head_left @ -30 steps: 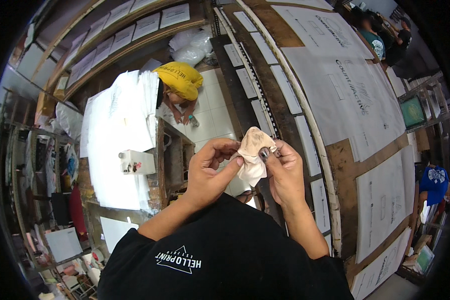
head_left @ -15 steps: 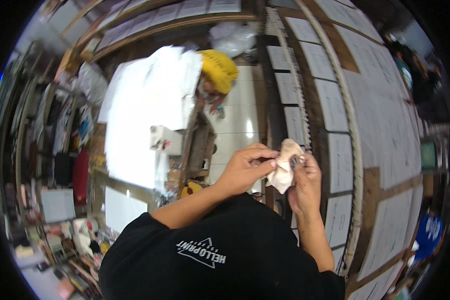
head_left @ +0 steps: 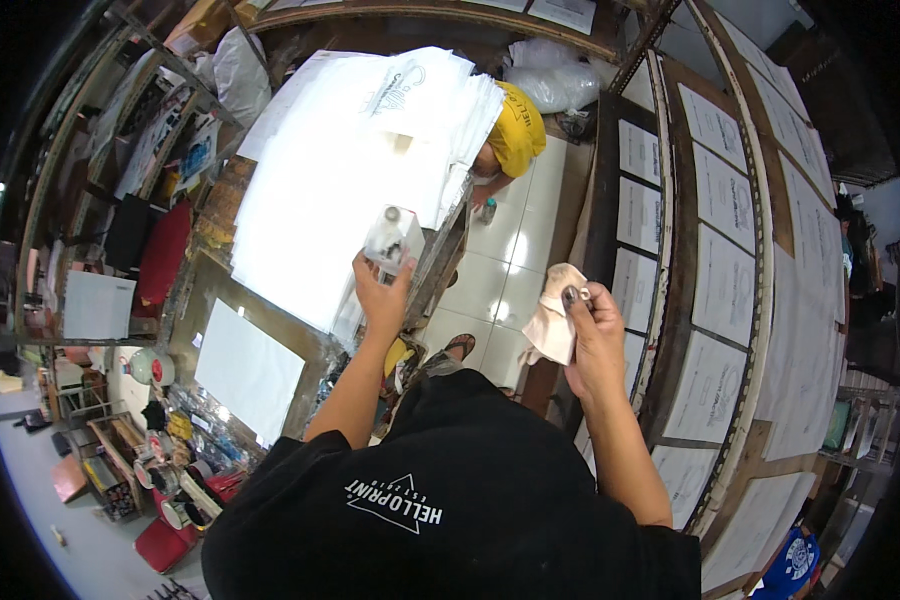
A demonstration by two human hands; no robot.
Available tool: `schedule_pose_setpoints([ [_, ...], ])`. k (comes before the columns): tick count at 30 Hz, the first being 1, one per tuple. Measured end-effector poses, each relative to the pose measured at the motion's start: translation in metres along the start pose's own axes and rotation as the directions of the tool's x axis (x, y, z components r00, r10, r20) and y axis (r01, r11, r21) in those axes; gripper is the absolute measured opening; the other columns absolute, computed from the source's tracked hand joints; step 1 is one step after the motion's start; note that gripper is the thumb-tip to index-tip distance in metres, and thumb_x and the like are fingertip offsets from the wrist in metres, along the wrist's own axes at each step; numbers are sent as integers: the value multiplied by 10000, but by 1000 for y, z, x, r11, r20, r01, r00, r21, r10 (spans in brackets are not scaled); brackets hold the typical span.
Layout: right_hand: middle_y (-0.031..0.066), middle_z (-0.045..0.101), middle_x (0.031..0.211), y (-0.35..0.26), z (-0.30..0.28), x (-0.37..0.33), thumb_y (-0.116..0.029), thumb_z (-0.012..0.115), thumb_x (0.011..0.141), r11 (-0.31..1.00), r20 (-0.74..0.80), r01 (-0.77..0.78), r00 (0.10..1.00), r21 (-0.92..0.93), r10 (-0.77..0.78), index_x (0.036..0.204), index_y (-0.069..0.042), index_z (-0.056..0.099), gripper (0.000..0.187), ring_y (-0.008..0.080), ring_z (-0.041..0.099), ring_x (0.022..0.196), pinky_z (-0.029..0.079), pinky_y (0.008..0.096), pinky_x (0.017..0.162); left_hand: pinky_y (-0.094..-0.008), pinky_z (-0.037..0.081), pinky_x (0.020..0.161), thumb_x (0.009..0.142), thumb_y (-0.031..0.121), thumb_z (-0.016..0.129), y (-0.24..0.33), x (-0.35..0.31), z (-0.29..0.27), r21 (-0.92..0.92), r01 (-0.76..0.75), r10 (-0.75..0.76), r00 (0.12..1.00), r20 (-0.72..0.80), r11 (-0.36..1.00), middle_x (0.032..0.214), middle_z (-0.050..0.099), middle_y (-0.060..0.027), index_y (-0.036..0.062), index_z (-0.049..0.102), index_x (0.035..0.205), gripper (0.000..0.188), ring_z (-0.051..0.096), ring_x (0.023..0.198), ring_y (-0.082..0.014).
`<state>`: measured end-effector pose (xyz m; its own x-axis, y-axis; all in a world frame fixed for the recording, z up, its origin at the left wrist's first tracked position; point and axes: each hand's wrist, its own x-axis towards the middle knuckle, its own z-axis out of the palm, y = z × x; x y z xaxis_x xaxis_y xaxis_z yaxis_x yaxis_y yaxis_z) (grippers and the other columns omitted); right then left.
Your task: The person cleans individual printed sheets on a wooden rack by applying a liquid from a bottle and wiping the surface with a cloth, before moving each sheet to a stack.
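Observation:
A crumpled beige cloth (head_left: 551,325) hangs from my right hand (head_left: 595,335), pinched by its upper right edge. Dark stains mark that thumb. On the left, my left hand (head_left: 379,295) has its thumb and fingers around the near end of a small whitish boxy container (head_left: 394,238). Dark smudges show on the container, along with a round spot at its far end. It is at the right side of a big stack of white sheets (head_left: 315,200); whether it rests on them or is lifted, I cannot tell.
A person in a yellow shirt (head_left: 519,130) bends low beyond the stack, a hand near a small bottle (head_left: 486,211) on the tiled floor (head_left: 515,240). Long racks on the right carry printed sheets (head_left: 722,275). A red chair (head_left: 162,262) and shelves stand left.
My left hand has let go of the cloth and moved left to the container. The cloth stays in my right hand, now hanging looser. The whole view has shifted.

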<state>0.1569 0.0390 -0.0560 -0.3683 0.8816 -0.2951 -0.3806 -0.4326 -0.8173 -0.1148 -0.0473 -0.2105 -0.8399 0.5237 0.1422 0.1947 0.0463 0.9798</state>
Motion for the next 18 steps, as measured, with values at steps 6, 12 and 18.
schedule_pose_setpoints([
  [6,54,677,1023,5,6,12,-43,662,988,995,-20,86,996,-49,-87,1126,-22,623,145,98,641,877,536,259,792,-465,459,1010,908,311,735,31,4,-14,308,-291,203,936,288,906,1308,552,-298,-92,391,1426,742,575,1180,-434],
  [12,32,675,948,4,-4,6,-63,676,979,987,-70,114,990,-115,-122,1151,-13,652,180,76,626,829,519,242,722,-490,442,1003,969,499,618,85,-23,-8,99,-597,447,690,569,796,1297,529,-295,-100,287,1529,884,541,1136,-442],
  [18,32,687,957,14,-16,-28,-46,657,980,967,-166,105,975,-231,-145,1161,21,676,195,60,614,823,505,225,730,-471,468,956,821,377,809,135,-38,5,-75,-666,480,450,753,742,1220,570,-254,-51,379,1517,923,565,1083,-413],
])
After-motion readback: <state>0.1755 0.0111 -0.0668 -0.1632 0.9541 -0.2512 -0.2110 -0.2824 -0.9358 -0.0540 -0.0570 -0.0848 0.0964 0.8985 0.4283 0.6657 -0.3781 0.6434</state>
